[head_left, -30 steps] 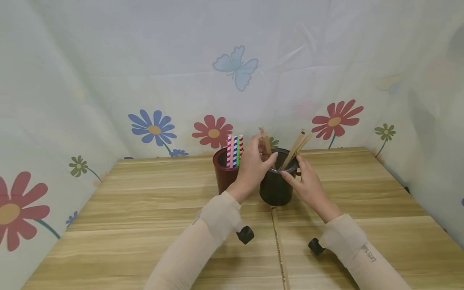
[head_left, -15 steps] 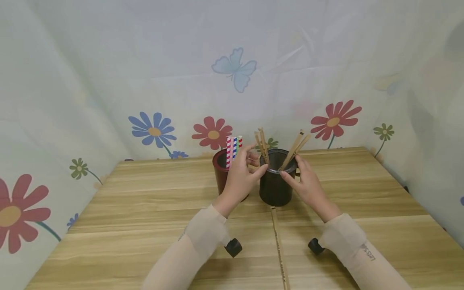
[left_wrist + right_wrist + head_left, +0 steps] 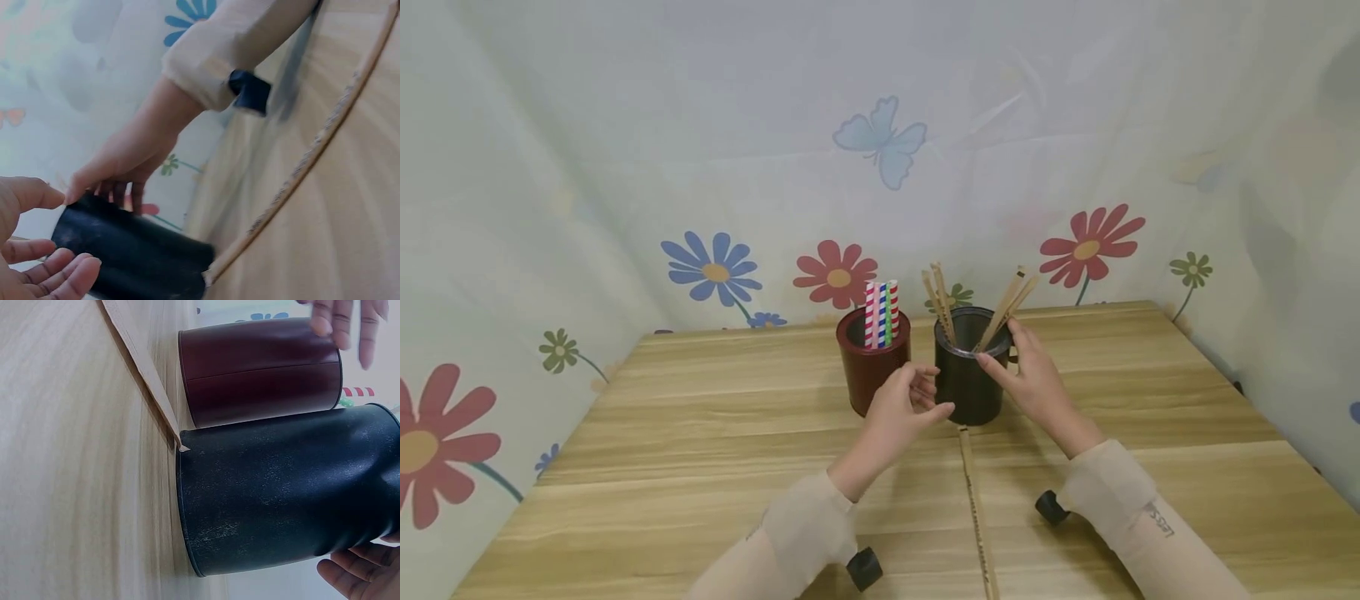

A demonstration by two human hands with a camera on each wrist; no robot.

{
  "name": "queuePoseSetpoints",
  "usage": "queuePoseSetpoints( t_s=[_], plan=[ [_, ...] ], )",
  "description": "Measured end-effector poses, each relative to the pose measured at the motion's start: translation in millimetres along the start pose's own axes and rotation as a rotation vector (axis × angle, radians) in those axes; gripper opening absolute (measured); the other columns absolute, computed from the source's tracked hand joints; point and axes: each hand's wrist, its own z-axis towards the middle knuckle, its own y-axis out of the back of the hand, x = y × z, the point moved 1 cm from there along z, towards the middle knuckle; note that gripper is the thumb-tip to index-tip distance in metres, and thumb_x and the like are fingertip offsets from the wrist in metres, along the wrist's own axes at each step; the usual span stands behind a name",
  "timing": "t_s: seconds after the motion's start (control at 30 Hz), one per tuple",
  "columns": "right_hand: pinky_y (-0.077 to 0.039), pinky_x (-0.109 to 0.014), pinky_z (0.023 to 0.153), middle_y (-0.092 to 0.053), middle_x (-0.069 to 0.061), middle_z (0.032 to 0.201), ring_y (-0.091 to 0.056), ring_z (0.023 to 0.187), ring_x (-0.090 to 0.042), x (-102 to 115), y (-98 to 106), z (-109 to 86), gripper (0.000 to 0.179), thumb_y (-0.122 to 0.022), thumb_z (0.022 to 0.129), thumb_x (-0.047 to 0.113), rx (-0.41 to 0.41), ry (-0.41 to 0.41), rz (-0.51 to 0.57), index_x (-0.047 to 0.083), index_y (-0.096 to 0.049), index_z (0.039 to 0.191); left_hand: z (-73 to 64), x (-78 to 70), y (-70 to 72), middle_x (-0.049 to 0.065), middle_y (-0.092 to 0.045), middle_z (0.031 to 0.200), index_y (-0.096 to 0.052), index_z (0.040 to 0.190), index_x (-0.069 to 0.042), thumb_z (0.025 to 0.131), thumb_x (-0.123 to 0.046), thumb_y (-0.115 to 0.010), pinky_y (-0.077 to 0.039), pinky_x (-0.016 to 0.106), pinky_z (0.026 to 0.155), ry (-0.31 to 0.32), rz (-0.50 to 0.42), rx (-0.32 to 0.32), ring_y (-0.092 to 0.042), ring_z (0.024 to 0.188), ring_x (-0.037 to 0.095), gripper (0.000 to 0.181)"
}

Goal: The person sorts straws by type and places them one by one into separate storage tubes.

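A black cylindrical holder (image 3: 967, 392) stands upright on the table; several slim sticks in brown paper wrappers (image 3: 1002, 308) lean out of it to both sides. My right hand (image 3: 1037, 392) grips its rim from the right, thumb at the front and fingers along the far side. Between this holder and me, my left hand (image 3: 898, 417) hovers with loose, spread fingers and holds nothing, in front of a dark red holder (image 3: 868, 379). Striped paper straws (image 3: 882, 315) stand in the red one. On the table lies a long wrapped stick (image 3: 976, 508), its far end at the black holder's base.
The wood-grain table (image 3: 715, 433) extends to both sides of the holders. A fabric backdrop (image 3: 760, 183) with printed flowers and a butterfly closes off the back and sides. A black wrist mount (image 3: 864, 569) hangs beneath the left sleeve, another (image 3: 1051, 507) beneath the right.
My left hand has let go of the wrapped sticks at the black holder's left side and moved down toward me. Those sticks now lean left in the holder. My right hand has stayed on the rim.
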Motion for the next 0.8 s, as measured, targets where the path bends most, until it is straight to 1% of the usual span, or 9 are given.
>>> queuePoseSetpoints(
  t_s=[0.03, 0.13, 0.23, 0.3, 0.43, 0.5, 0.57, 0.67, 0.8],
  plan=[
    [-0.044, -0.056, 0.101, -0.028, -0.029, 0.151, -0.038, 0.133, -0.043, 0, 0, -0.1, 0.081, -0.055, 0.095, 0.041, 0.0, 0.003, 0.001, -0.005, -0.017, 0.15, -1.9, 2.7, -2.4, 0.017, -0.061, 0.103, -0.056, 0.122, -0.002, 0.085, -0.017, -0.074, -0.053, 0.024, 0.075, 0.019, -0.02, 0.02, -0.061, 0.084, 0.016, 0.044],
    [-0.045, -0.054, 0.1, -0.031, -0.029, 0.149, -0.04, 0.131, -0.043, 1, -1, -0.5, 0.081, -0.056, 0.095, 0.039, -0.004, 0.011, 0.006, -0.006, -0.018, 0.15, -6.5, 9.9, -9.4, 0.02, -0.061, 0.103, -0.056, 0.121, 0.001, 0.084, -0.014, -0.074, -0.054, 0.023, 0.068, 0.078, -0.122, 0.091, -0.059, 0.079, 0.012, 0.043],
    [-0.045, -0.054, 0.1, -0.032, -0.029, 0.148, -0.042, 0.13, -0.042, 0, -2, -0.9, 0.081, -0.056, 0.095, 0.039, -0.008, 0.015, 0.011, -0.006, -0.018, 0.15, -10.6, 14.9, -15.4, 0.022, -0.06, 0.103, -0.056, 0.121, 0.003, 0.085, -0.011, -0.072, -0.055, 0.027, 0.062, 0.126, -0.2, 0.151, -0.058, 0.075, 0.01, 0.042],
    [-0.045, -0.054, 0.1, -0.032, -0.029, 0.148, -0.042, 0.129, -0.042, 0, -2, -1.0, 0.081, -0.057, 0.094, 0.038, -0.011, 0.015, 0.016, -0.006, -0.019, 0.15, -13.5, 17.1, -18.8, 0.023, -0.059, 0.103, -0.054, 0.121, 0.004, 0.085, -0.01, -0.071, -0.054, 0.029, 0.059, 0.141, -0.22, 0.184, -0.058, 0.073, 0.011, 0.042],
    [-0.045, -0.054, 0.1, -0.032, -0.029, 0.148, -0.042, 0.129, -0.042, -1, -2, -0.7, 0.081, -0.057, 0.094, 0.039, -0.013, 0.017, 0.018, -0.006, -0.019, 0.15, -19.9, 21.0, -25.8, 0.019, -0.059, 0.103, -0.053, 0.122, 0.004, 0.085, -0.009, -0.071, -0.052, 0.026, 0.058, 0.16, -0.203, 0.247, -0.056, 0.073, 0.01, 0.043],
    [-0.045, -0.054, 0.1, -0.031, -0.029, 0.149, -0.042, 0.13, -0.041, 0, -2, -0.6, 0.08, -0.057, 0.094, 0.038, -0.015, 0.019, 0.023, -0.006, -0.02, 0.149, -22.6, 22.6, -29.9, 0.016, -0.059, 0.099, -0.053, 0.122, 0.004, 0.084, -0.008, -0.071, -0.052, 0.025, 0.058, 0.174, -0.203, 0.285, -0.056, 0.073, 0.01, 0.044],
    [-0.046, -0.053, 0.099, -0.031, -0.029, 0.149, -0.041, 0.13, -0.041, 0, -1, -0.4, 0.08, -0.057, 0.094, 0.038, -0.016, 0.021, 0.021, -0.007, -0.02, 0.149, -24.6, 24.4, -34.2, 0.012, -0.058, 0.095, -0.053, 0.122, 0.005, 0.083, -0.007, -0.072, -0.053, 0.024, 0.057, 0.188, -0.204, 0.317, -0.056, 0.069, 0.011, 0.044],
    [-0.046, -0.053, 0.099, -0.031, -0.029, 0.149, -0.041, 0.131, -0.041, 2, -1, -0.2, 0.08, -0.057, 0.094, 0.038, -0.008, 0.019, 0.021, -0.006, -0.02, 0.15, -27.5, 25.6, -39.8, 0.006, -0.057, 0.086, -0.053, 0.12, 0.006, 0.082, -0.004, -0.072, -0.052, 0.025, 0.053, 0.218, -0.195, 0.346, -0.056, 0.06, 0.012, 0.044],
    [-0.046, -0.053, 0.099, -0.031, -0.029, 0.149, -0.041, 0.131, -0.041, 2, -1, 0.0, 0.08, -0.057, 0.094, 0.039, -0.004, 0.017, 0.017, -0.006, -0.02, 0.15, -30.4, 27.2, -46.0, 0.001, -0.058, 0.078, -0.056, 0.115, 0.002, 0.081, -0.007, -0.074, -0.046, 0.024, 0.047, 0.256, -0.114, 0.35, -0.056, 0.052, 0.013, 0.041]
  ],
)
